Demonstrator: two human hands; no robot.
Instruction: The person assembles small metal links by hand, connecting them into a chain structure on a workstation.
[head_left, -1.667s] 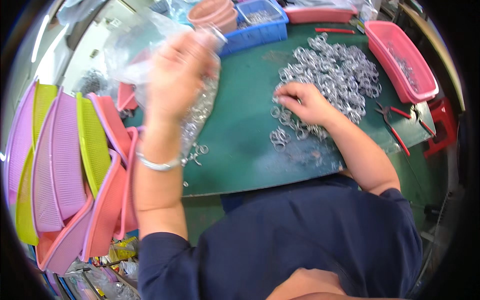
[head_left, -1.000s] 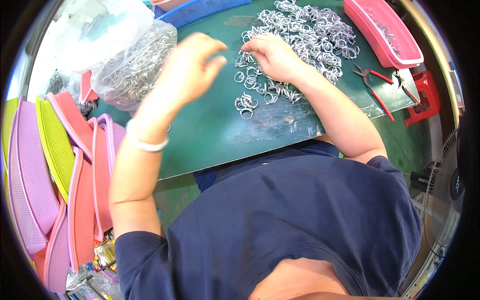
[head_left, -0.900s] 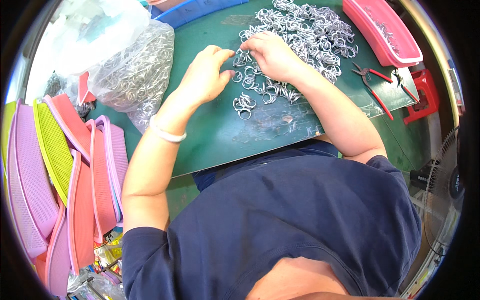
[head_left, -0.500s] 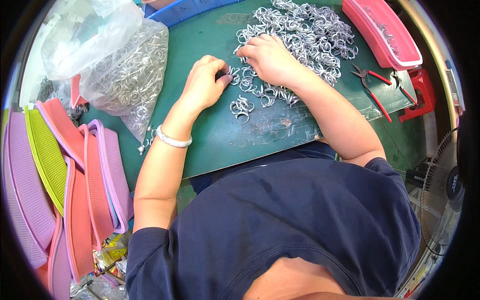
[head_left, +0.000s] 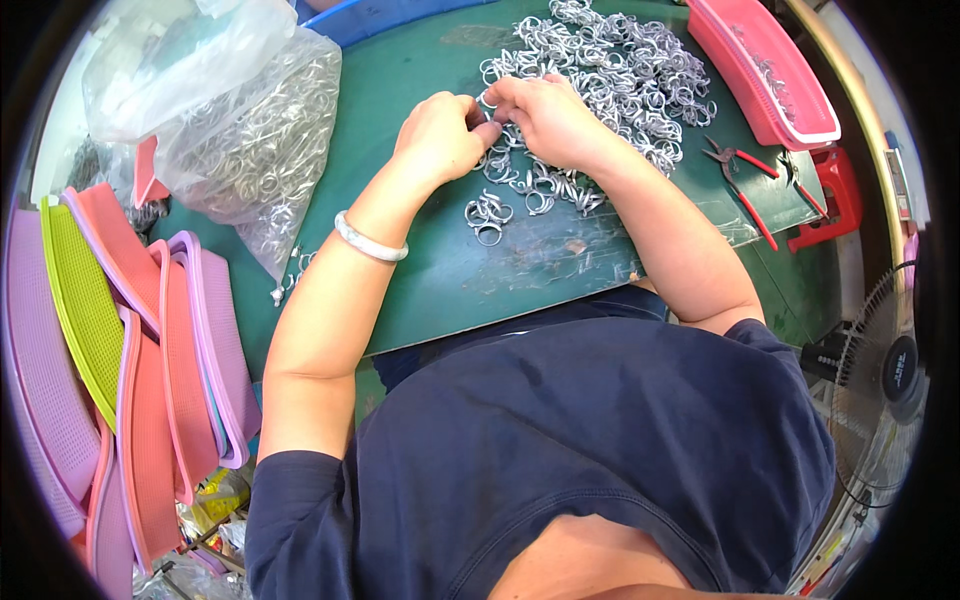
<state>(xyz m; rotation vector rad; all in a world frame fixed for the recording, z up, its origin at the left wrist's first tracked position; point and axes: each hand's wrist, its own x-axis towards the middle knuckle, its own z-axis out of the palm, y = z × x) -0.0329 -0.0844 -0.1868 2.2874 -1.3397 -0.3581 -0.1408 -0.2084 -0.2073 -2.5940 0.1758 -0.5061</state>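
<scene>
A big pile of silver-grey metal rings (head_left: 640, 75) lies on the green table (head_left: 400, 290), with loose ones trailing toward me. At the pile's left edge, my left hand (head_left: 440, 138) is closed, its thumb and fingertips drawn together beside a few rings. My right hand (head_left: 550, 122) curls over the near side of the pile, its fingertips almost meeting those of the left. Whatever the fingers of either hand pinch is hidden or too small to name. A small cluster of rings (head_left: 489, 217) sits by itself nearer to me, below both hands.
A clear plastic bag of rings (head_left: 265, 140) stands at the left, beside stacked purple, coral and green plastic baskets (head_left: 90, 300). Far right is a pink basket (head_left: 755, 75). Red-handled pliers (head_left: 741, 185) lie by the table's right edge, near a red stool (head_left: 835, 195) and a fan (head_left: 880, 370).
My left hand has moved right and slightly away from me, up to the right hand. The right hand has shifted a little, its fingers now turned toward the left hand.
</scene>
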